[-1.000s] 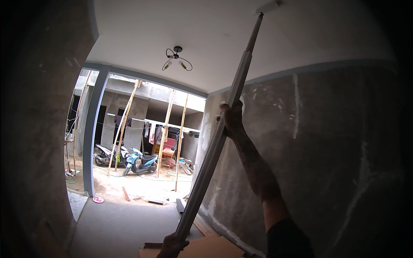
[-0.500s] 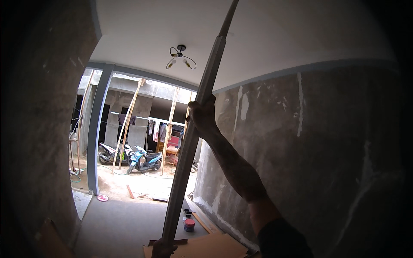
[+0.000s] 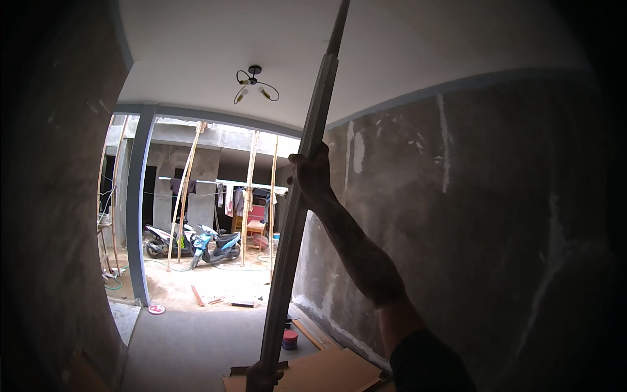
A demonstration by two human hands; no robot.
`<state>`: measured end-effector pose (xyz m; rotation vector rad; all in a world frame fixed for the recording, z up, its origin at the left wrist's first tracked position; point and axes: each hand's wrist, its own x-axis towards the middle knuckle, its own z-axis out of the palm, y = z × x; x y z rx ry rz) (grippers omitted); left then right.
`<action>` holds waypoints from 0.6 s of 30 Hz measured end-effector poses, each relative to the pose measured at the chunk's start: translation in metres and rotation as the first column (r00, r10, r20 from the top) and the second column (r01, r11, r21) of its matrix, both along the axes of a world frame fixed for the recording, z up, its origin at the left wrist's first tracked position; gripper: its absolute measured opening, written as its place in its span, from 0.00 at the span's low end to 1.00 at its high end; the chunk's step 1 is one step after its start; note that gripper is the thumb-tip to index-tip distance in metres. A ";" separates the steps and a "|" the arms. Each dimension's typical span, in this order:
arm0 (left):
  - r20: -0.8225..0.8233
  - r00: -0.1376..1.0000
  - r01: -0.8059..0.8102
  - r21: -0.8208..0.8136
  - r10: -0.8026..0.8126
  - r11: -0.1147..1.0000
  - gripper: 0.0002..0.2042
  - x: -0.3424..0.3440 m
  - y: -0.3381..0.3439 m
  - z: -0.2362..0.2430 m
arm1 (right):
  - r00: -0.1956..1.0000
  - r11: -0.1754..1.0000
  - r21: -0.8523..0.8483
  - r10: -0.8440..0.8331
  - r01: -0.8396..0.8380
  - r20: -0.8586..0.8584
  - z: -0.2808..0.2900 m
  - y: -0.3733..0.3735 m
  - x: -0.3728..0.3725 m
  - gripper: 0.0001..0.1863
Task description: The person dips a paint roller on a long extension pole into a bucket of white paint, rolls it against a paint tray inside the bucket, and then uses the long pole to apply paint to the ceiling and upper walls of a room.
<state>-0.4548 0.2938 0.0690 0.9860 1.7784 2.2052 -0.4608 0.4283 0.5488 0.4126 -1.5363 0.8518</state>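
Observation:
My right hand (image 3: 312, 171), its forearm coming from the lower right, is closed round the middle of a long grey telescopic pole (image 3: 281, 274). Lower down, at the bottom edge, my left hand (image 3: 260, 377) also grips the pole, partly cut off by the frame. The pole's thin upper section rises past the pale ceiling (image 3: 183, 32) and out of the top of the frame, so its upper end is hidden. A ceiling lamp with bare bulbs (image 3: 255, 81) hangs left of the pole.
Rough plaster walls (image 3: 490, 196) flank me. A cardboard sheet (image 3: 320, 370) and a red tub (image 3: 290, 339) lie on the floor (image 3: 183, 340). Through the grey-framed opening stand scooters (image 3: 215, 247), bamboo poles (image 3: 248, 215) and hanging laundry (image 3: 228, 199).
The pole and both hands have moved left, mostly in the first half-second. The roller head visible a second ago has passed out of the frame top, and the red tub has come into sight.

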 end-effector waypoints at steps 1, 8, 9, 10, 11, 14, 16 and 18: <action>0.011 1.000 0.024 0.022 -0.024 0.999 0.11 0.004 0.004 0.005 | 1.000 1.000 -0.021 0.010 -0.010 0.012 0.000 0.007 0.005 0.19; -0.011 0.996 0.082 -0.036 -0.083 0.996 0.13 0.005 0.070 0.008 | 0.999 0.992 -0.123 0.027 -0.023 0.028 0.008 0.065 0.036 0.17; -0.020 0.995 0.097 -0.040 -0.098 0.994 0.13 0.014 0.078 0.018 | 1.000 0.992 -0.125 0.019 -0.016 0.018 0.010 0.080 0.039 0.17; -0.027 0.993 0.111 -0.043 -0.112 0.993 0.13 0.019 0.086 0.025 | 1.000 0.992 -0.126 0.012 -0.011 0.008 0.012 0.095 0.043 0.17; -0.030 0.992 0.121 -0.080 -0.124 0.989 0.13 0.020 0.094 0.028 | 0.999 0.991 -0.131 -0.012 0.016 0.030 0.011 0.099 0.053 0.17; -0.023 0.986 0.163 -0.118 -0.167 0.979 0.13 0.024 0.117 0.035 | 0.999 0.989 -0.151 0.008 -0.003 0.035 0.015 0.128 0.064 0.18; -0.008 0.977 0.212 -0.044 -0.212 0.976 0.13 0.030 0.131 0.045 | 0.999 0.985 -0.174 0.003 0.005 0.043 0.017 0.145 0.073 0.20; -0.026 0.971 0.238 0.011 -0.238 0.971 0.15 0.046 0.142 0.066 | 0.997 0.977 -0.210 -0.021 0.037 0.078 0.020 0.164 0.085 0.21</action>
